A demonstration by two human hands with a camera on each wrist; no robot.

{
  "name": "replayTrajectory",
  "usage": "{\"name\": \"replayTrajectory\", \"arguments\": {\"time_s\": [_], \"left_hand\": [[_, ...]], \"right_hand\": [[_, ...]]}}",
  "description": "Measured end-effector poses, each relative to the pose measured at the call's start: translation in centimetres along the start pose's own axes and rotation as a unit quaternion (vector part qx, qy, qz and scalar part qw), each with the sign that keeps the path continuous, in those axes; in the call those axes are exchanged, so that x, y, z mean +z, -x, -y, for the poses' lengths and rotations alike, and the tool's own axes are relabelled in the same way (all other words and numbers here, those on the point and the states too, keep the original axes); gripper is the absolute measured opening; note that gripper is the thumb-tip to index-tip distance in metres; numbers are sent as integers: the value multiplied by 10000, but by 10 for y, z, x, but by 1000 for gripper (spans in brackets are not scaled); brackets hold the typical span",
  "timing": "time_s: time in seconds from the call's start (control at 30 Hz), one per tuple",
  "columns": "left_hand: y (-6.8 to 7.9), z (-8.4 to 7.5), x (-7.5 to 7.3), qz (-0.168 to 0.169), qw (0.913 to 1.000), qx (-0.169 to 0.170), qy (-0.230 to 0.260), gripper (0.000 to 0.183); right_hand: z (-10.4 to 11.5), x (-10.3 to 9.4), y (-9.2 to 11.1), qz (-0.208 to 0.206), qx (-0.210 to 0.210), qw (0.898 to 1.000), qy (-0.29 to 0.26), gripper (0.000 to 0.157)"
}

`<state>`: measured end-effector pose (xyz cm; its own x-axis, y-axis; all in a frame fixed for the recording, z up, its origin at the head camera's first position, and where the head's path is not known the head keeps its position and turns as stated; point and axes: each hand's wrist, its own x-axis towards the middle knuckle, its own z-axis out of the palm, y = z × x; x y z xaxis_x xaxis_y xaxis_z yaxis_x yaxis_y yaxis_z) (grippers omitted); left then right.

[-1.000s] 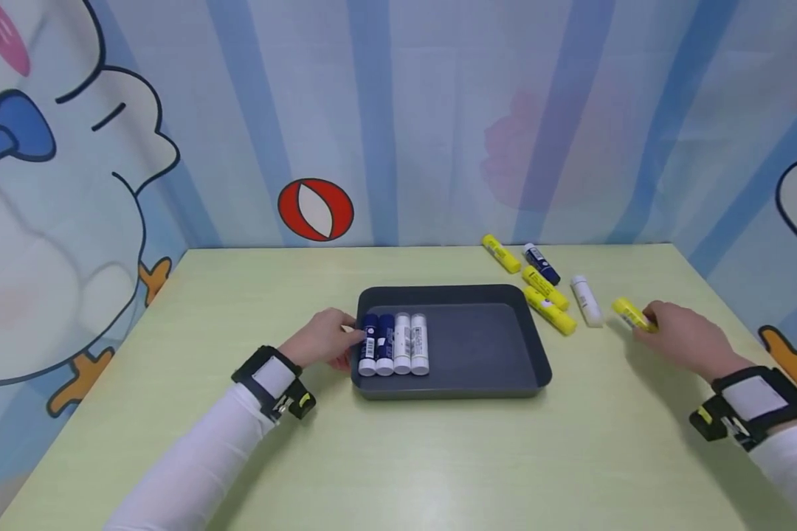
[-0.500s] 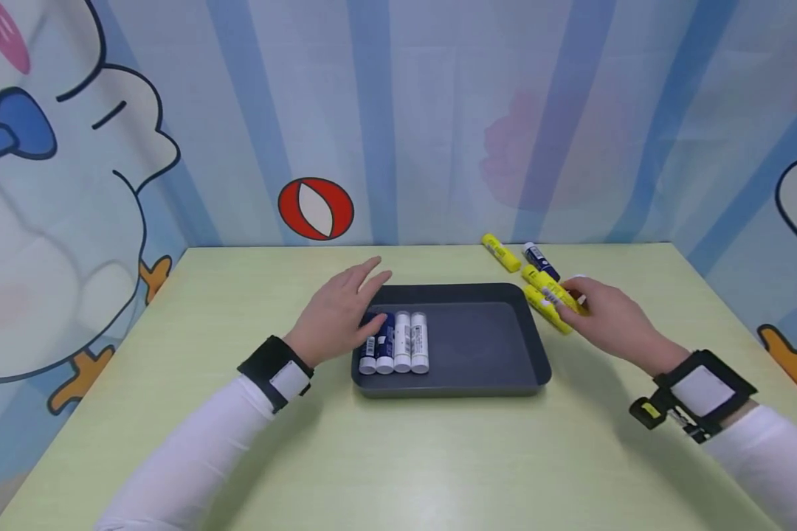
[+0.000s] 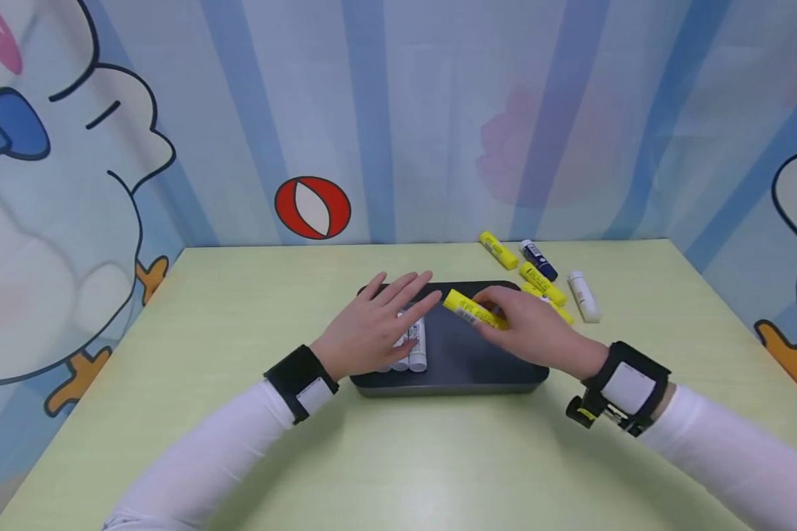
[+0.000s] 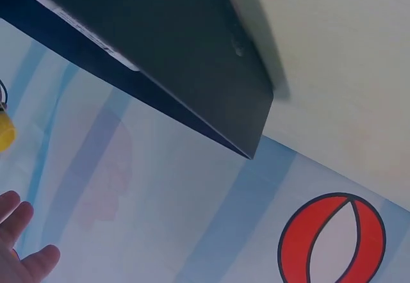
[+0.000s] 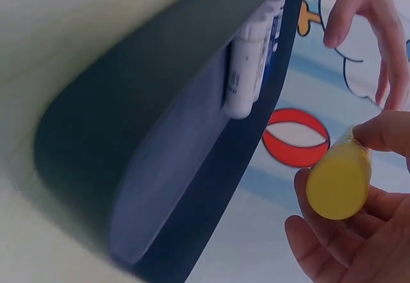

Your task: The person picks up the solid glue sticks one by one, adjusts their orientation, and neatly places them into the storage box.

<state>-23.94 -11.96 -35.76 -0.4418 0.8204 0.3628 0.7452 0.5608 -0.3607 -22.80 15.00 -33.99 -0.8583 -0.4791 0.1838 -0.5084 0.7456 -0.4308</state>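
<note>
on my feed the right hand [image 3: 531, 328] pinches a yellow stick [image 3: 468, 308] between thumb and fingers, above the dark tray [image 3: 452, 389], so that stick lies in the right hand and just beside the left. its long axis runs aslant in the head view: one end points far and left, toward the left hand [image 3: 375, 324], the other comes back near and right into the grip. the white sticks [image 3: 417, 348] in the tray lie roughly front to back, so the held one is well turned against them; i judge that angle to matter most. the left hand has its fingers straight and spread, grasping nothing i can see, over the left part of the row.

that hand hides much of the row from the head camera. the dark blue sticks [image 5: 274, 47] beside the white ones show only in part from the right wrist, and i can't count them there. a loose yellow stick [image 3: 563, 313] on the counter [image 3: 438, 457] is partly behind the right hand. the left wrist view gives me mostly tray wall, its fingers cut off at the edge. i can't tell how high the held stick hangs.
</note>
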Motion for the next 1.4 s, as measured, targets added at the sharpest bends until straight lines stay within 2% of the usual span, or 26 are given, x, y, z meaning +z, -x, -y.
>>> {"name": "replayTrajectory", "arguments": {"time_s": [0.13,0.27,0.6,0.83,0.97,1.07,1.17,1.23,1.33,1.4], "left_hand": [[-1,-4,2,27,9999,72,105,75],[-1,-7,3,12,9998,183,10,70],[-6,-13,0,-283,9983,449,-262,42],[-3,-15,0,-246,9979,591,-139,42],[1,-14,5,-370,9987,288,197,42],[4,-13,7,-487,9959,-302,705,41],[7,-10,7,-560,9852,-999,1274,39],[7,-10,7,-574,9725,-1454,1726,37],[7,-10,6,-613,9469,-2051,2401,35],[6,-11,5,-658,9250,-2388,2880,34]], "right_hand": [[9,6,-2,153,-185,9996,-132,35],[14,11,-2,245,-315,9988,-291,34],[19,18,-1,362,-621,9967,-367,31],[21,20,0,494,-662,9959,-383,29],[20,17,-2,498,-610,9947,-655,35],[17,12,-5,339,-391,9913,-1211,47],[14,8,-8,26,-76,9802,-1978,55],[13,7,-10,-206,83,9677,-2513,54],[14,6,-13,-408,281,9441,-3258,53],[16,6,-14,-460,411,9283,-3666,52]]}}
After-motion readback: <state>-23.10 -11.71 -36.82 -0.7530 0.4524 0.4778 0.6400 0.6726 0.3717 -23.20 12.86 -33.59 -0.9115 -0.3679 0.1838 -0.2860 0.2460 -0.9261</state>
